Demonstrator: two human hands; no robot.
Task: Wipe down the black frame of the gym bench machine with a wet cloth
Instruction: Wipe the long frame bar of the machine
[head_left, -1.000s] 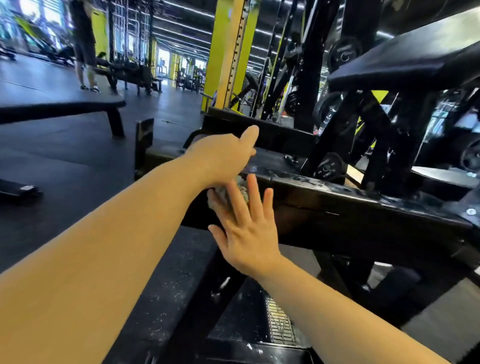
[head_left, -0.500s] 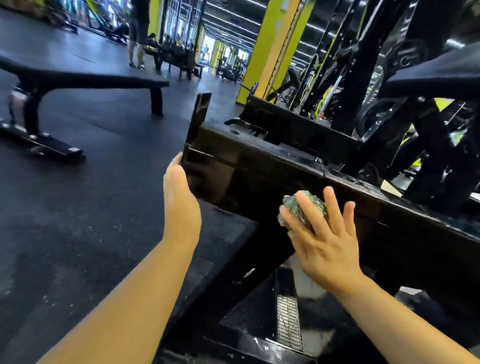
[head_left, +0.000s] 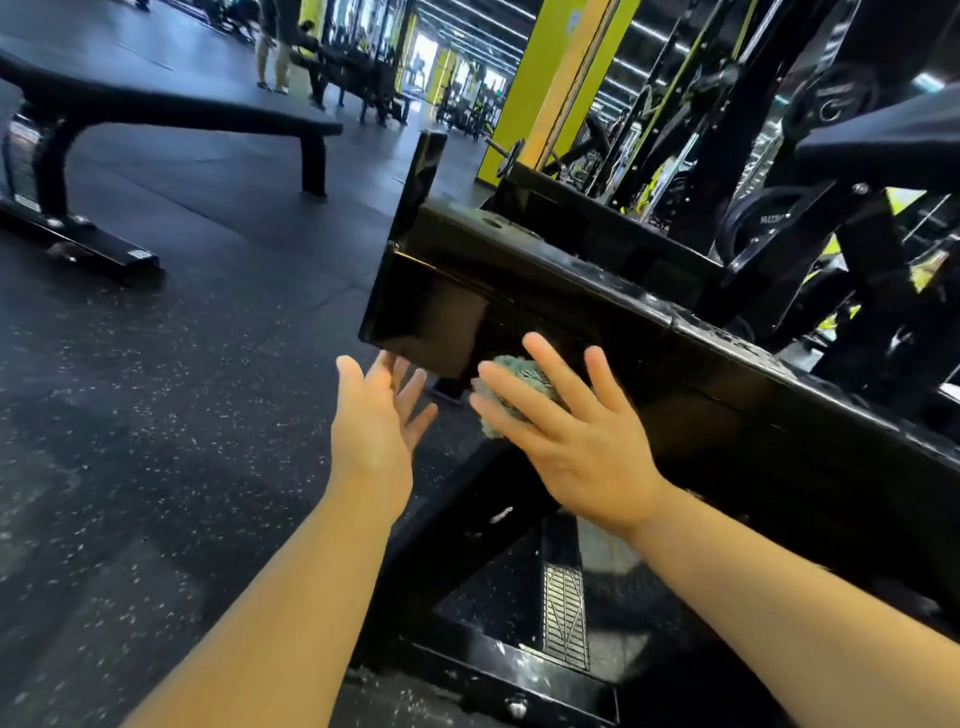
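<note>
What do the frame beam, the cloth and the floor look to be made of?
Frame beam: likely metal, glossy black paint, mirror-like reflections. Cloth under the right hand: grey-green looped terry or microfibre. Floor: seemingly black rubber, matte, pale flecks.

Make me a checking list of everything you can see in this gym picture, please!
surface: speckled black rubber floor, white flecks.
job's things: wadded green cloth pressed flat against the side of the glossy black frame beam.
clutter: white smears on the base plate; nothing loose seen.
grippers: right hand open, palm on the cloth; left hand open, empty, fingertips at the beam's end plate.
cables: nothing seen.
surroundings: flat bench, yellow pillar, weight plates, a person standing far off.
</note>
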